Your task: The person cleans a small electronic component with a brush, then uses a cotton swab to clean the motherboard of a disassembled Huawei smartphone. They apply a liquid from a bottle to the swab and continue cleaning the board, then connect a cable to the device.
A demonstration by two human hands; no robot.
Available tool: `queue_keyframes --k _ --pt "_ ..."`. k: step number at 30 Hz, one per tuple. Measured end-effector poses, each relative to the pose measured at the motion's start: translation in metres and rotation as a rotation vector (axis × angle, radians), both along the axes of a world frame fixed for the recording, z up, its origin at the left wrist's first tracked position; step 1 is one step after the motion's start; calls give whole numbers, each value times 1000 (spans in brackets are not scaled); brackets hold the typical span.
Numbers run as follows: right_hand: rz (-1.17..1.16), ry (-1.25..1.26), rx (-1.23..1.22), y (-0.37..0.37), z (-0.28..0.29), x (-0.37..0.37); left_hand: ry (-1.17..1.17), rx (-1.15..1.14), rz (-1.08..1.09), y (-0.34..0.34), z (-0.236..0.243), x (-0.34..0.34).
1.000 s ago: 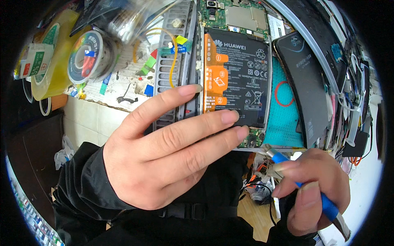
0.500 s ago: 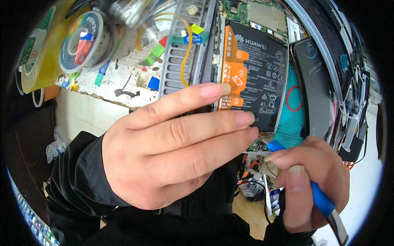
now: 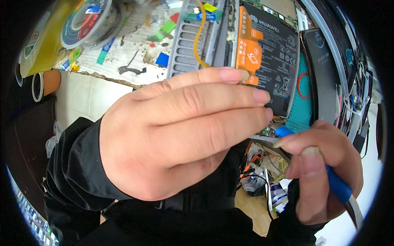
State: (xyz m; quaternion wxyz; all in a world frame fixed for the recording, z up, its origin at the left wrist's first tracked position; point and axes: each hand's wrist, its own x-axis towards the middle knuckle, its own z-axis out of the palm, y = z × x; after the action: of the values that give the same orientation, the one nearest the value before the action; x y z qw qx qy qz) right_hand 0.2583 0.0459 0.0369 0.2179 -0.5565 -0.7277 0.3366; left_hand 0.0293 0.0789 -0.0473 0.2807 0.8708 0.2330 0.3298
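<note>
Left hand [image 3: 176, 135]: fingers together, flat across the near edge of the opened phone [image 3: 262, 53], bracing it. Right hand [image 3: 324, 172]: fingers clamped on a blue-handled tool [image 3: 334, 184], tip at the phone's near-right corner, just below the black battery [image 3: 275, 61] with the orange tab. Looks like the pry step at the battery's bottom edge. Next move needs a shallow, gentle lever; don't gouge the cell. Tape rolls [image 3: 82, 22] far left.

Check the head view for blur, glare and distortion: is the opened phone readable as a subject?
Head view: the left hand and opened phone are sharp, the spool near the rim is smeared; lighting is even, without harsh glare; fisheye bending curves the phone's edges, with black corners.
</note>
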Motion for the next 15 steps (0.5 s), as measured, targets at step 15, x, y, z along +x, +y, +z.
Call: queue_keyframes --k 15 --pt "133 -64 38 3 1 19 40 -36 -22 0 5 0"
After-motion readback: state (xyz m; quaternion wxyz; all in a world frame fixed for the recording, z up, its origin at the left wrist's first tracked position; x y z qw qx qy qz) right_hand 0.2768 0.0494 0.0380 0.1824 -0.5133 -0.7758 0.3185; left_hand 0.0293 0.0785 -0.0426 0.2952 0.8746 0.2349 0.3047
